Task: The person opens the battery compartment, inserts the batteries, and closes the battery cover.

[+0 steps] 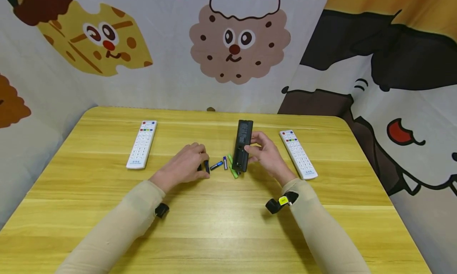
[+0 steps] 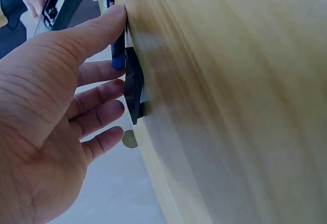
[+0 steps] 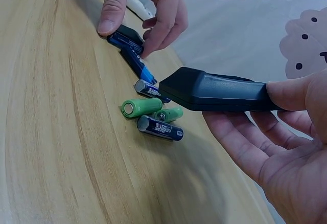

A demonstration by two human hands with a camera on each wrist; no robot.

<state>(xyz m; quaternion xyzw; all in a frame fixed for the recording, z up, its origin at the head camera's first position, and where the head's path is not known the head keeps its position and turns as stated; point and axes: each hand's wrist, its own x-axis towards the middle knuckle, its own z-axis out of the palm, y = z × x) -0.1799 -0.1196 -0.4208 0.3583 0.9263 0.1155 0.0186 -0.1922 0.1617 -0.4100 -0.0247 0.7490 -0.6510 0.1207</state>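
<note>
My right hand (image 1: 265, 153) holds a black remote control (image 1: 243, 145), its labelled back towards me, thumb on top and fingers underneath. At the remote's lower end, a recess (image 2: 52, 10) shows in the left wrist view. My left hand (image 1: 185, 163) pinches a dark blue battery (image 2: 118, 50) end to end between thumb and index finger, low over the table. Beside those fingers lies a small black cover (image 2: 134, 86). Between the hands lie more blue batteries (image 3: 137, 64) and two green batteries (image 3: 142, 107), partly behind the remote in the head view.
One white remote (image 1: 142, 144) lies at the left of the wooden table (image 1: 214, 226); another white remote (image 1: 298, 154) lies just right of my right hand. A cloth printed with cartoon figures (image 1: 239, 44) hangs behind the table's far edge.
</note>
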